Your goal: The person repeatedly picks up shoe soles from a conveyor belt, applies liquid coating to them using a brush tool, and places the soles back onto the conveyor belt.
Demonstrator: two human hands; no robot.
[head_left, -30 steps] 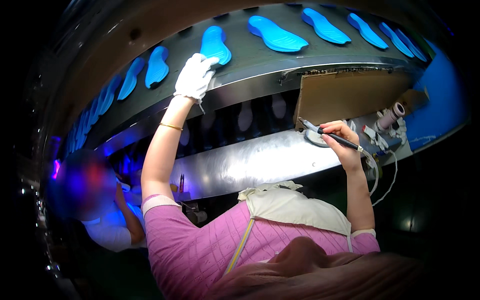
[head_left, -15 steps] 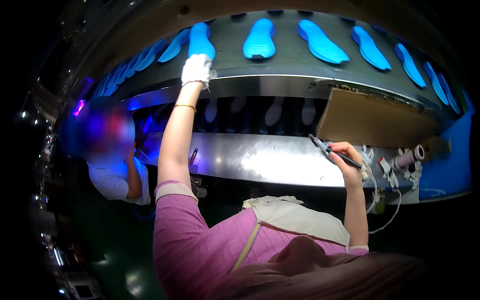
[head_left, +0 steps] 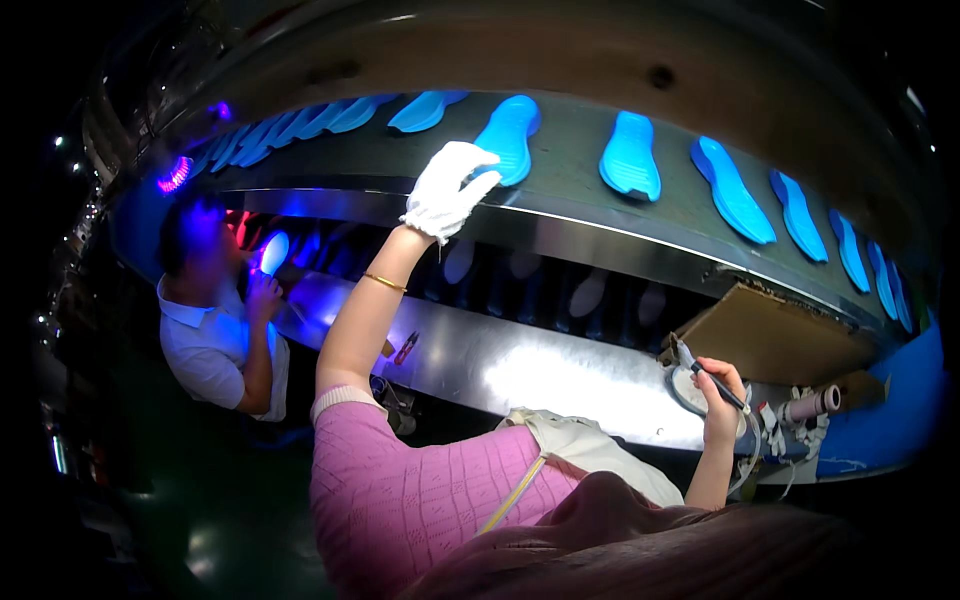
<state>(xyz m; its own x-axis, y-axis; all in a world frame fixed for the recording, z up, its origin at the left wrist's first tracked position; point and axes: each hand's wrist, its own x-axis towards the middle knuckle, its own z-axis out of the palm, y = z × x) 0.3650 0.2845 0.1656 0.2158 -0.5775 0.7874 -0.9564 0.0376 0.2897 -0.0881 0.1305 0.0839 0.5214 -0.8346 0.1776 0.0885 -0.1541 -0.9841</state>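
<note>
My left hand [head_left: 450, 190], in a white glove, reaches over the belt's near edge. Its thumb and fingers are apart, in a C shape, with the tips at the near left edge of a blue shoe sole [head_left: 510, 135]. The sole lies on the belt, its near end partly behind the fingertips. Bare and closed, my right hand [head_left: 722, 390] grips a slim black-handled pen-shaped tool [head_left: 715, 383], whose pale tapered tip points up and left. Behind that hand, on the metal ledge, lies a round pale object [head_left: 688, 392], partly covered.
More blue soles [head_left: 630, 160] line the dark conveyor belt [head_left: 570, 130]. Below it runs a shiny metal ledge [head_left: 540, 370] with a cardboard piece [head_left: 780, 335], a pink cylinder [head_left: 815, 403], white gloves [head_left: 772, 430] and a small red-handled tool [head_left: 406, 347]. At left a person [head_left: 215, 340] holds a glowing sole-shaped piece [head_left: 273, 254].
The view has turned. My left hand has shifted from over the sole's near end to its left edge, fingers parting. The person at left now shows a glowing piece in hand.
</note>
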